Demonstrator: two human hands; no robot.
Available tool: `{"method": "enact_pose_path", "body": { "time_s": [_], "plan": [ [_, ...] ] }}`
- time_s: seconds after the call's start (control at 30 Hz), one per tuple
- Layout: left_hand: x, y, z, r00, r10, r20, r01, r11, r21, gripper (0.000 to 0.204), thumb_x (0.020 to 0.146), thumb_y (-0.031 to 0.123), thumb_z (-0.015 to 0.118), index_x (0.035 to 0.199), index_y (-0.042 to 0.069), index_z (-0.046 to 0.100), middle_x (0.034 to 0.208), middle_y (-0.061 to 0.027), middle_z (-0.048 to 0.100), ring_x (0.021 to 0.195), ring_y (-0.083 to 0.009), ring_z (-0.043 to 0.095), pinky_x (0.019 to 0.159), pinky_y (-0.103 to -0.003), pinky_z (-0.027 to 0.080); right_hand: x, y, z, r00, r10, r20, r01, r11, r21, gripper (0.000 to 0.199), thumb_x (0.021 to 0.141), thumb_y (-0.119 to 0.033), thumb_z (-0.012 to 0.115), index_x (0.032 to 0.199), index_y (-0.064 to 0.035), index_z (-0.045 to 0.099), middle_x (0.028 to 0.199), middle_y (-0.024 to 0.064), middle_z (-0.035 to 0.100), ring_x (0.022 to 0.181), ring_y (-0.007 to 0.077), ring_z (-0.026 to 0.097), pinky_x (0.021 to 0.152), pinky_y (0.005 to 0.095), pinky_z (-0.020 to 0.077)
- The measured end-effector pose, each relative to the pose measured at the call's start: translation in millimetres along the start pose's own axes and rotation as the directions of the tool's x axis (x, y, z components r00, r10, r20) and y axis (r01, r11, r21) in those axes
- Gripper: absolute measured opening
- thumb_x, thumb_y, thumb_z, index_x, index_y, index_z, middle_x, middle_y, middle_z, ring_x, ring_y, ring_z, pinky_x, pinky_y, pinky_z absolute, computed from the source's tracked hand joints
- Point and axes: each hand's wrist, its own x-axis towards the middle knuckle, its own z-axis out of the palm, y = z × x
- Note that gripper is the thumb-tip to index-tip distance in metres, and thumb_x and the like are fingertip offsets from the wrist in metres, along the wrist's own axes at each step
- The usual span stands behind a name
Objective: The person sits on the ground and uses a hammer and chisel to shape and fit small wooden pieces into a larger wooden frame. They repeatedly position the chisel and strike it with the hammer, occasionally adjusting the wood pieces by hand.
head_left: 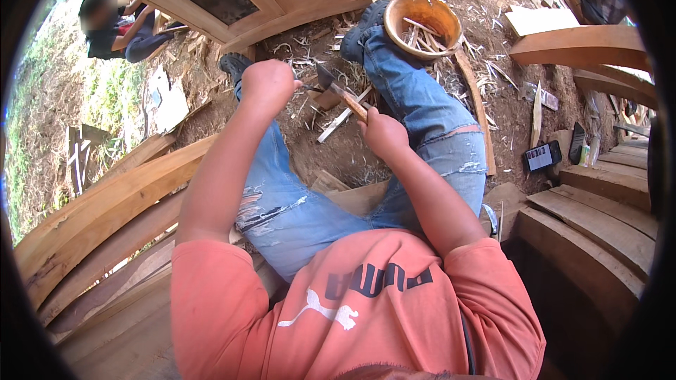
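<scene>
My right hand is closed around the wooden handle of a tool with a dark metal head. That head points up and left toward my left hand; its exact kind is hard to make out. My left hand is closed, and a thin dark piece shows at its fingers, beside the tool's head. Beneath the tool lies a small brown wood block on the dirt between my legs, with a pale stick next to it.
A round tub holding wood strips stands by my right foot. A wooden frame with dark panels rises ahead. Curved beams lie left, planks right, near a phone. Another person sits far left. Shavings cover the ground.
</scene>
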Motion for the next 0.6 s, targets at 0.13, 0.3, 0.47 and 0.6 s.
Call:
{"method": "enact_pose_path", "body": {
  "time_s": [0.13, 0.3, 0.47, 0.6],
  "plan": [
    [-24.9, -22.5, 29.1, 0.989, -0.144, -0.023, 0.141, 0.983, -0.115, 0.05, 0.094, 0.058, 0.074, 0.1, 0.009, 0.082, 0.094, -0.0153, 0.079, 0.092, -0.036, 0.077, 0.078, -0.048, 0.059, 2.9, -3.7, 10.8, 0.999, -0.023, 0.023, 0.023, 1.0, 0.01, 0.034, 0.105, -0.039, 0.066, 0.11, -0.0058, 0.058, 0.088, 0.0196, 0.075, 0.083, 0.043, 0.074, 0.073, 0.0577, 0.0573],
    [-67.5, -21.4, 69.0, 0.934, -0.33, -0.137, 0.284, 0.919, -0.274, 0.048, 0.095, 0.056, 0.074, 0.09, 0.009, 0.078, 0.088, -0.0159, 0.076, 0.084, -0.0381, 0.075, 0.073, -0.049, 0.058, -0.3, -19.4, 10.5, 0.999, -0.029, 0.028, 0.029, 1.0, 0.009, 0.033, 0.104, -0.038, 0.066, 0.11, -0.0068, 0.058, 0.087, 0.0186, 0.075, 0.082, 0.0428, 0.074, 0.071, 0.058, 0.0562],
    [-83.5, -24.3, 88.6, 0.919, -0.312, -0.243, 0.233, 0.924, -0.305, 0.046, 0.093, 0.053, 0.076, 0.088, 0.008, 0.076, 0.087, -0.016, 0.076, 0.083, -0.0393, 0.074, 0.072, -0.05, 0.058, -2.8, -17.8, 13.7, 0.998, -0.051, 0.025, 0.052, 0.999, -0.017, 0.033, 0.105, -0.039, 0.066, 0.109, -0.0072, 0.059, 0.087, 0.0184, 0.075, 0.082, 0.0425, 0.074, 0.071, 0.0581, 0.0563],
    [-88.7, -43.4, 92.5, 0.953, -0.231, -0.194, 0.175, 0.947, -0.269, 0.045, 0.092, 0.052, 0.077, 0.092, 0.008, 0.078, 0.089, -0.0171, 0.077, 0.085, -0.0393, 0.075, 0.073, -0.05, 0.058, -4.5, -22.0, 16.2, 0.996, -0.061, 0.063, 0.062, 0.998, -0.022, 0.033, 0.105, -0.039, 0.066, 0.11, -0.0073, 0.058, 0.087, 0.0184, 0.075, 0.082, 0.0424, 0.074, 0.072, 0.0583, 0.0565]
  ]
}}
